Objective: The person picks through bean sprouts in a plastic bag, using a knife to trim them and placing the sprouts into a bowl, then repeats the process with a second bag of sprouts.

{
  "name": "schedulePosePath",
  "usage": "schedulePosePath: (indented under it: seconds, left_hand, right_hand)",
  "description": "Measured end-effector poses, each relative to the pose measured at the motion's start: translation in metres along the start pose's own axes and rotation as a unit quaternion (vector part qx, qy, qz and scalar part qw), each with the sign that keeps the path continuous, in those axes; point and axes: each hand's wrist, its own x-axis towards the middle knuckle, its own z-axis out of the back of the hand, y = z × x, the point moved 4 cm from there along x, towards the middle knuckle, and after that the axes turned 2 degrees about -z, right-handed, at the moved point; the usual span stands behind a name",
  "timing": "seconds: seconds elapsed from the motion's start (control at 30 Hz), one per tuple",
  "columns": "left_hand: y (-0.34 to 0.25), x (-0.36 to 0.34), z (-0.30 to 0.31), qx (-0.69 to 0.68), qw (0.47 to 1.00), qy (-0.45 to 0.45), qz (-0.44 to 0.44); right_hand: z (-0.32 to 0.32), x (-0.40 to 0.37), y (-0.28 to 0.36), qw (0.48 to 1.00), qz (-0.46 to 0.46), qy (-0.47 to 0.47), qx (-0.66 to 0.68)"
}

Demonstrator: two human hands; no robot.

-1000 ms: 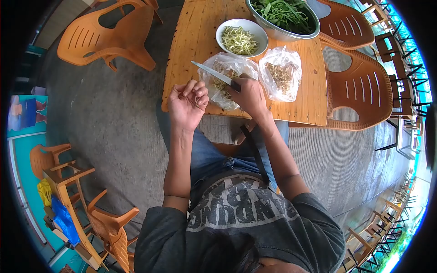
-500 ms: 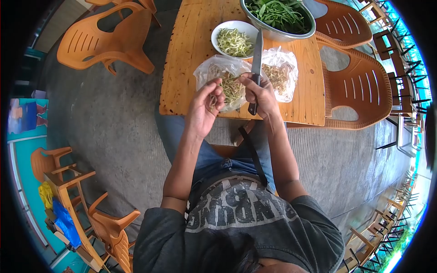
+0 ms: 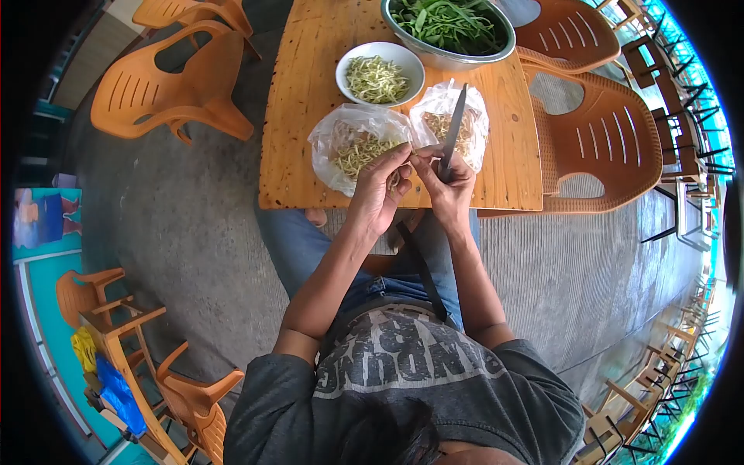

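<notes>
My right hand point(image 3: 449, 192) is closed around the dark handle of a knife point(image 3: 456, 120), whose blade points up and away from me. Its thumb and forefinger meet the fingertips of my left hand point(image 3: 377, 190). That left hand is curled, palm up, around a few bean sprouts, mostly hidden by the fingers. Just beyond it lies an opened plastic bag point(image 3: 325, 147) of bean sprouts point(image 3: 358, 155). Behind my right hand, a second plastic bag point(image 3: 474, 105) holds thin brownish scraps, partly covered by the knife. A white bowl point(image 3: 419, 76) farther back contains pale sprouts point(image 3: 376, 80).
A metal basin point(image 3: 457, 60) of green leaves point(image 3: 446, 23) stands at the back of the wooden table point(image 3: 291, 101). Orange plastic chairs flank it, one on the left point(image 3: 167, 85) and one close on the right point(image 3: 597, 143). The table's near edge is above my knees.
My two hands have come together, the left moving right until the fingertips meet. The knife has tilted to the right. The table and its contents sit slightly farther left in view.
</notes>
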Motion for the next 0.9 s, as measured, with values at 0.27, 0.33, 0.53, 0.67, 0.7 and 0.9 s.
schedulePosePath:
  seconds: [0.27, 0.33, 0.53, 0.67, 0.7, 0.9]
  left_hand:
    - [0.006, 0.016, -0.008, 0.171, 0.984, 0.025, -0.047]
    - [0.007, 0.023, -0.008, 0.219, 0.973, 0.03, -0.06]
    - [0.007, 0.032, -0.011, 0.31, 0.947, 0.046, -0.069]
    - [0.007, 0.033, -0.011, 0.347, 0.93, 0.057, -0.106]
    - [0.007, 0.033, -0.009, 0.359, 0.925, 0.056, -0.112]
    - [0.004, 0.032, -0.008, 0.436, 0.879, 0.078, -0.176]
  right_hand:
    - [0.039, -0.007, 0.012, 0.992, -0.112, 0.053, 0.025]
    - [0.043, -0.008, 0.011, 0.985, -0.152, 0.085, -0.019]
    - [0.04, -0.01, 0.014, 0.987, -0.109, 0.116, -0.032]
    - [0.042, -0.011, 0.004, 0.982, -0.123, 0.138, -0.034]
    - [0.041, -0.011, 0.003, 0.982, -0.125, 0.138, -0.033]
    - [0.042, -0.012, -0.005, 0.984, -0.116, 0.128, -0.043]
